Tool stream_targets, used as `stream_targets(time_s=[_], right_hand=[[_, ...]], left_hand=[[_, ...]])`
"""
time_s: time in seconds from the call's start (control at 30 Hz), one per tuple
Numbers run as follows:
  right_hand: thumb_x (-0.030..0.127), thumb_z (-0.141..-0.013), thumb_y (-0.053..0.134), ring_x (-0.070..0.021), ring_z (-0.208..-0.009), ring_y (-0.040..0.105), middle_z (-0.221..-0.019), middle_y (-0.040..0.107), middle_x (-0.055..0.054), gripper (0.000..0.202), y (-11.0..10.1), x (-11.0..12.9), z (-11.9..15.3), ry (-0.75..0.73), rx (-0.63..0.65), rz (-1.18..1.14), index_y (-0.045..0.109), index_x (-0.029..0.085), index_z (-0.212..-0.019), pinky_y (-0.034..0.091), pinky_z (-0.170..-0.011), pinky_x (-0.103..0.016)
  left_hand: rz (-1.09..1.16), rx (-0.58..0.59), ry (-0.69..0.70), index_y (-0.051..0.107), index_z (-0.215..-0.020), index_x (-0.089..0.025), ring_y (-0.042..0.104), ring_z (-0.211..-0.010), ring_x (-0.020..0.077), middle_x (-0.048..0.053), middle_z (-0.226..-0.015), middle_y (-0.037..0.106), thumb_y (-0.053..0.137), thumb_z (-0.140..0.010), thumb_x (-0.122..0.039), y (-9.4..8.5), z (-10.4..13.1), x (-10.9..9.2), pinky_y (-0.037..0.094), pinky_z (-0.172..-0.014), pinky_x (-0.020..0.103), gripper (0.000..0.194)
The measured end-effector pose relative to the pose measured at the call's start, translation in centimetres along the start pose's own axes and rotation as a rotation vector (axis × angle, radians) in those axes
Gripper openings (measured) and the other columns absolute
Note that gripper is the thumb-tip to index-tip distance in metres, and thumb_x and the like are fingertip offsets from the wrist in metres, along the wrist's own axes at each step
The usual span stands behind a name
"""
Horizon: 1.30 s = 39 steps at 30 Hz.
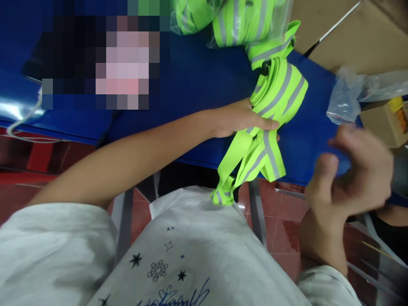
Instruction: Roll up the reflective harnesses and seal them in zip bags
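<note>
The left hand (240,119) grips a neon-yellow reflective strap bundle (283,89), thumb across it, over the near edge of a blue table (191,76). The right hand (353,174), blurred, is raised apart, fingers curled, thumb separate, seemingly holding nothing. The bundle looks mostly coiled; its loose ends (270,153) hang ungathered. Beyond, similar bundles (239,21) sit in clear plastic; this one is unbagged. Crumpled plastic (346,95) lies rightward.
</note>
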State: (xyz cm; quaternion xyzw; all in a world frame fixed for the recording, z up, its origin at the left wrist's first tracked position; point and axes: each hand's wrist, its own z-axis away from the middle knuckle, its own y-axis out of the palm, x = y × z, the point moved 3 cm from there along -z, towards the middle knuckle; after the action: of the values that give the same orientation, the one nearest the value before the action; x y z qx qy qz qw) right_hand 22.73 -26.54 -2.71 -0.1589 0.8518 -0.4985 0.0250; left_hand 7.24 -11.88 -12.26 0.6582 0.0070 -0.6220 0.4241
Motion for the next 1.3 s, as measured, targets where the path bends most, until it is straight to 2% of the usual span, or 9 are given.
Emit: stream_targets(time_s=[0.07, 0.1, 0.17, 0.33, 0.5, 0.83, 1.07, 1.2, 1.3], right_hand=[[0.041, -0.104, 0.057, -0.0354, -0.159, 0.039, -0.166, 0.046, -0.008, 0.063, 1.1, -1.5, -3.4, -0.159, 0.028, -0.091, 0.043, 0.031, -0.164, 0.033, -0.133, -0.056], [0.048, -0.103, 0.057, -0.0345, -0.165, 0.025, -0.174, 0.032, -0.003, 0.073, 2.5, -2.1, -4.8, -0.191, 0.186, -0.117, 0.028, 0.035, -0.169, 0.025, -0.137, -0.057], [0.059, -0.100, 0.059, -0.0344, -0.167, 0.021, -0.178, 0.023, -0.001, 0.086, 4.9, -2.5, -6.6, -0.250, 0.356, -0.204, 0.017, 0.037, -0.172, 0.022, -0.139, -0.057], [0.071, -0.095, 0.060, -0.0366, -0.160, 0.037, -0.171, 0.036, -0.012, 0.094, 9.0, -2.8, -7.3, -0.107, 0.489, -0.371, 0.025, 0.025, -0.170, 0.037, -0.133, -0.058], [0.068, -0.097, 0.061, -0.0359, -0.148, 0.053, -0.161, 0.051, -0.010, 0.083, 11.4, -3.9, -7.0, -0.041, 0.489, -0.501, 0.034, 0.028, -0.165, 0.047, -0.123, -0.059], [0.055, -0.099, 0.063, -0.0312, -0.150, 0.051, -0.157, 0.056, -0.001, 0.058, 9.1, -3.4, -8.9, -0.003, 0.233, -0.318, 0.051, 0.039, -0.154, 0.043, -0.130, -0.053], [0.061, -0.098, 0.062, -0.0318, -0.146, 0.056, -0.157, 0.056, -0.014, 0.074, 10.6, -5.2, -9.5, -0.034, 0.500, -0.449, 0.047, 0.018, -0.156, 0.048, -0.124, -0.055], [0.071, -0.093, 0.065, -0.0353, -0.150, 0.051, -0.162, 0.051, -0.014, 0.088, 11.1, -6.0, -8.7, 0.008, 0.584, -0.480, 0.044, 0.018, -0.160, 0.045, -0.125, -0.059], [0.071, -0.085, 0.075, -0.0370, -0.151, 0.050, -0.164, 0.049, -0.009, 0.095, 11.2, -6.5, -7.7, 0.043, 0.647, -0.497, 0.041, 0.028, -0.162, 0.046, -0.125, -0.060]], left_hand=[[-0.064, 0.103, -0.026, 0.074, -0.096, -0.014, 0.078, -0.101, 0.0239, 0.005, -0.086, 0.078, 0.080, -0.080, -0.022, 0.3, 0.2, 0.0, 0.061, -0.097, 0.037, 0.019], [-0.099, 0.163, -0.028, 0.074, -0.096, -0.013, 0.078, -0.103, 0.0245, 0.005, -0.086, 0.078, 0.081, -0.079, -0.024, 0.4, 0.2, 0.0, 0.061, -0.099, 0.037, 0.021], [-0.154, 0.253, -0.002, 0.076, -0.093, -0.013, 0.078, -0.103, 0.0243, 0.004, -0.086, 0.078, 0.081, -0.078, -0.027, 0.4, 0.2, -0.2, 0.061, -0.100, 0.036, 0.021], [-0.176, 0.263, -0.006, 0.075, -0.084, -0.015, 0.078, -0.091, 0.0206, 0.003, -0.085, 0.078, 0.079, -0.074, -0.022, -0.5, 0.1, -0.6, 0.063, -0.093, 0.032, 0.014], [-0.158, 0.195, -0.093, 0.076, -0.082, -0.016, 0.077, -0.088, 0.0190, 0.001, -0.086, 0.080, 0.085, -0.066, -0.016, -1.3, -0.1, -0.1, 0.064, -0.088, 0.030, 0.019], [0.118, -0.014, -0.128, 0.076, -0.085, -0.012, 0.076, -0.080, 0.0163, 0.004, -0.082, 0.078, 0.081, -0.073, -0.008, 0.3, -0.3, 0.2, 0.064, -0.091, 0.033, 0.014], [0.064, -0.029, -0.125, 0.076, -0.090, -0.012, 0.079, -0.092, 0.0211, 0.006, -0.087, 0.080, 0.084, -0.072, -0.008, 0.1, -0.1, 0.1, 0.063, -0.098, 0.039, 0.020], [0.041, 0.053, -0.141, 0.078, -0.091, -0.014, 0.079, -0.097, 0.0223, 0.005, -0.090, 0.081, 0.083, -0.073, -0.010, -0.3, 0.0, 0.3, 0.063, -0.098, 0.039, 0.019], [-0.013, 0.108, -0.172, 0.080, -0.092, -0.016, 0.079, -0.099, 0.0228, 0.005, -0.095, 0.082, 0.082, -0.074, -0.012, -0.3, 0.2, 0.4, 0.063, -0.097, 0.038, 0.019]])
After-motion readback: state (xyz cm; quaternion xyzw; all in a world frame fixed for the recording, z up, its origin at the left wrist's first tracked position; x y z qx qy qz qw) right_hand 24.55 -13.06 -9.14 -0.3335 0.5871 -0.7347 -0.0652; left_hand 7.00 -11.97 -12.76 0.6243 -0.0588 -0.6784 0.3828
